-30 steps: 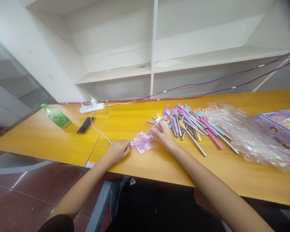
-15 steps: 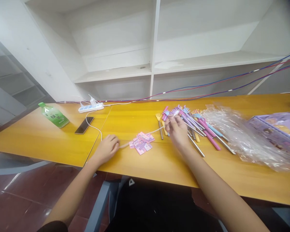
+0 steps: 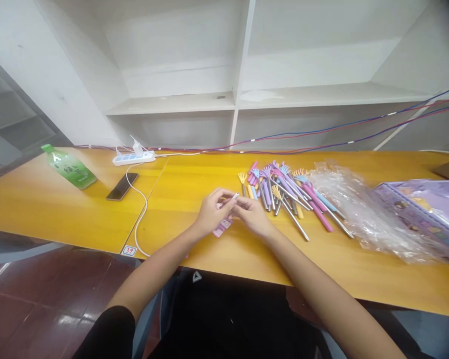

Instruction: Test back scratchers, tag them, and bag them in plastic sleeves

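My left hand (image 3: pixel 214 212) and my right hand (image 3: pixel 252 213) meet above the table, both closed, with fingertips together. Between them shows a small white piece with a dark tip, which looks like the end of the white cable (image 3: pixel 137 227). Most of that end is hidden by my fingers. Small pink printed cards (image 3: pixel 221 228) lie right below my hands, partly covered by them. Just right of my right hand is a pile of back scratchers (image 3: pixel 288 187) with hand-shaped heads, coloured grips and metal rods.
A power strip (image 3: pixel 133 157) with plugs, a phone (image 3: pixel 122 187) and a green bottle (image 3: pixel 70 168) lie at the left. Clear plastic bags (image 3: pixel 374 219) and a purple patterned box (image 3: pixel 407 209) are at the right. Coloured wires run along the shelf (image 3: pixel 172 103).
My hands were apart, the cable stretched between them. My left hand has moved right and my right hand left until they met over the cards. The cable now droops to the table's front edge.
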`<state>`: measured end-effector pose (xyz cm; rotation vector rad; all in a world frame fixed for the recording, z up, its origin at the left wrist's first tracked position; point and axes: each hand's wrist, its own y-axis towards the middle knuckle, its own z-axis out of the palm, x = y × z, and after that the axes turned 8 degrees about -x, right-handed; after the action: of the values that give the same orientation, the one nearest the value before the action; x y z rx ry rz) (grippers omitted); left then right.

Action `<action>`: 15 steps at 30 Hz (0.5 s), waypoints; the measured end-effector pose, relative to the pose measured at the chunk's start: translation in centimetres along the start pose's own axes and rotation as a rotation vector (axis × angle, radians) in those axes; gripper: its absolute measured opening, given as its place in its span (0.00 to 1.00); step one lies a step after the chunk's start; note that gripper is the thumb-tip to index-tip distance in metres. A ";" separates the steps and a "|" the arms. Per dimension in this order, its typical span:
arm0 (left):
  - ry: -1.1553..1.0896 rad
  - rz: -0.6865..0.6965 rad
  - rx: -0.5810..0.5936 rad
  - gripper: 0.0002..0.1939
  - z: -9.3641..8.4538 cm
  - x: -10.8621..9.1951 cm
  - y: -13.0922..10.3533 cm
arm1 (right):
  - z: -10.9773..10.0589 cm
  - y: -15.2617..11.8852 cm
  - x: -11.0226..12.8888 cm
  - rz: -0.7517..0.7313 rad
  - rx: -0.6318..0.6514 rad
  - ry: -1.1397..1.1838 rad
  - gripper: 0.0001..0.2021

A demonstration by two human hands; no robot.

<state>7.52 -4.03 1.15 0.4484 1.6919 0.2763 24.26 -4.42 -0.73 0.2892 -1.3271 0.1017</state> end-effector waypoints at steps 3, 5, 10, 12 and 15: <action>-0.097 -0.027 -0.006 0.13 0.4 0.6 1.1 | -0.1 0.4 -0.4 -0.009 -0.060 0.017 0.21; -0.191 -0.025 -0.050 0.14 0.4 0.2 1.9 | -0.2 0.4 -0.4 -0.057 -0.135 -0.025 0.20; -0.439 0.036 -0.235 0.13 -1.1 -2.6 4.3 | 0.5 -0.9 0.1 -0.564 -0.074 -0.545 0.10; -0.498 0.085 -0.291 0.12 -2.5 -4.2 5.0 | 1.8 -1.6 0.0 -0.754 0.243 -0.729 0.11; -0.504 0.182 -0.391 0.10 -5.3 -7.5 5.2 | 3.9 -2.1 -0.8 -0.881 0.569 -0.902 0.14</action>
<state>3.94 -2.36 10.95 0.3419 1.0736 0.5649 20.86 -7.43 -1.03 1.5071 -1.9087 -0.4557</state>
